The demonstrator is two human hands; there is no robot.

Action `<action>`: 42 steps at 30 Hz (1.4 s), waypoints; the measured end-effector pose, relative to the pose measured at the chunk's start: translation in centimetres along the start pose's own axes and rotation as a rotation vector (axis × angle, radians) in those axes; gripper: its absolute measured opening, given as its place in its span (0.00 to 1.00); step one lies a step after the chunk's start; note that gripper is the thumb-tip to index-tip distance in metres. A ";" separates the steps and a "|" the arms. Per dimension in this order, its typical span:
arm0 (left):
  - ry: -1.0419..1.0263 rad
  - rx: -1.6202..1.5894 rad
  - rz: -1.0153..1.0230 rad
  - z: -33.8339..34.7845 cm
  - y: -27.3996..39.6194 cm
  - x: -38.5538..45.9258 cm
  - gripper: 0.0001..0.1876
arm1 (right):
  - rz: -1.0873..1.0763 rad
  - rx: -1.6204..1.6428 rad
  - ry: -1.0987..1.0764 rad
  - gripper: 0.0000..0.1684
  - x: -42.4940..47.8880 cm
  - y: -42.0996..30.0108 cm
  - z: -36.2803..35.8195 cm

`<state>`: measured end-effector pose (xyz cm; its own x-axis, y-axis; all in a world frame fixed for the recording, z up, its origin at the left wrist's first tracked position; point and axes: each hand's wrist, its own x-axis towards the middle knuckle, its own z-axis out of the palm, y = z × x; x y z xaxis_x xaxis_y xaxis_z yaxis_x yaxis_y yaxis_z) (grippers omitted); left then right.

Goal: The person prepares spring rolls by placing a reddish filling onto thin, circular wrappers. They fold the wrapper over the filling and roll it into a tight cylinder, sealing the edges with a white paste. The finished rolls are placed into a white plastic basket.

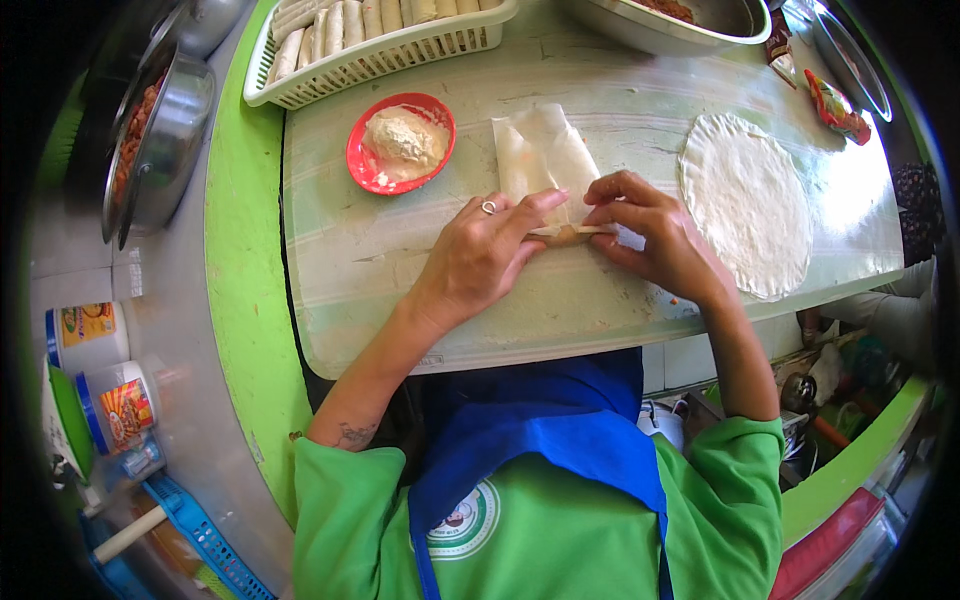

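Observation:
A thin pastry wrapper (536, 146) lies on the table in front of me, its sides folded in and its near end rolled into a short tube. My left hand (491, 251) pinches the left end of that roll, with a ring on one finger. At the roll's right end, the fingers of my right hand (649, 229) grip the wrapper. Part of the roll is hidden beneath my fingers. To the right of my right hand rests a stack of round, pale wrappers (746, 206). A red bowl (358, 166) of wet, floury paste sits beyond my left hand.
A white plastic basket (390, 61) holds several finished rolls at the back left. A metal basin (675, 37) with filling stands at the back. Small packets (836, 109) lie far right. On the left counter are a filled steel bowl (169, 142) and lidded tubs (120, 405).

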<state>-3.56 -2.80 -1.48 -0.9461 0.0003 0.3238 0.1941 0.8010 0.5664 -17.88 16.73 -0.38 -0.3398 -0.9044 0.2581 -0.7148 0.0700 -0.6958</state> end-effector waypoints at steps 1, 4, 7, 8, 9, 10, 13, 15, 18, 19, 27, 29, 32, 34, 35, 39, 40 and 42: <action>0.003 -0.023 -0.011 0.0 -0.1 0.0 0.31 | -0.022 -0.015 -0.010 0.08 0.3 0.2 -0.3; -0.002 -0.060 -0.027 0.0 -0.4 0.2 0.26 | -0.008 -0.056 -0.077 0.09 0.9 0.6 -1.0; 0.005 -0.053 0.049 0.1 -1.5 0.4 0.19 | -0.030 -0.040 -0.069 0.08 1.3 1.2 -0.8; 0.037 -0.067 0.106 0.4 -2.1 0.6 0.17 | -0.037 -0.046 -0.059 0.07 1.5 1.3 -0.7; 0.066 -0.081 0.164 0.4 -2.2 0.8 0.15 | -0.042 -0.051 -0.048 0.06 1.6 1.5 -0.5; 0.060 -0.039 0.145 0.3 -2.1 0.9 0.14 | -0.047 -0.056 -0.037 0.05 1.8 1.5 -0.4; 0.040 0.105 0.115 -0.3 -1.5 1.2 0.14 | -0.065 -0.127 0.004 0.08 2.1 1.4 -0.2; 0.021 0.223 0.131 -0.3 -1.3 1.4 0.14 | -0.165 -0.271 -0.008 0.10 2.0 1.4 0.1; 0.051 0.399 0.163 -0.2 -0.4 0.6 0.14 | -0.201 -0.415 -0.042 0.11 1.3 1.1 0.3; 0.064 0.369 0.163 -0.1 -0.5 0.2 0.15 | -0.195 -0.451 -0.057 0.10 1.1 1.0 0.3; 0.125 0.000 0.027 -0.5 -1.5 -0.6 0.15 | -0.195 -0.211 -0.012 0.12 0.5 1.9 -0.5; 0.141 -0.057 -0.045 -0.6 -1.3 -0.6 0.13 | -0.185 -0.162 -0.013 0.12 0.7 2.3 -0.7; 0.132 -0.078 -0.133 -0.6 -1.0 -0.1 0.11 | -0.135 -0.096 0.003 0.10 1.0 2.9 -0.8; 0.132 -0.070 -0.180 -0.7 -0.9 0.1 0.10 | -0.080 -0.030 0.008 0.08 1.2 2.9 -0.9; 0.139 -0.070 -0.195 -0.6 -1.1 0.3 0.09 | -0.031 0.003 0.002 0.08 1.2 2.8 -0.9; 0.133 -0.144 -0.296 -0.8 -1.3 1.0 0.05 | 0.085 0.061 0.008 0.05 1.8 2.2 -1.3; 0.125 -0.111 -0.302 -0.7 -1.4 1.2 0.04 | 0.094 0.059 0.015 0.04 2.0 2.0 -1.4; 0.109 -0.042 -0.319 -0.7 -1.5 1.7 0.04 | 0.173 0.010 -0.028 0.03 2.7 1.5 -1.9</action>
<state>-5.27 -4.46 -1.22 -0.9282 -0.3117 0.2031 -0.0942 0.7251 0.6822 -21.03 15.23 0.51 -0.4403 -0.8904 0.1150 -0.6410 0.2221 -0.7347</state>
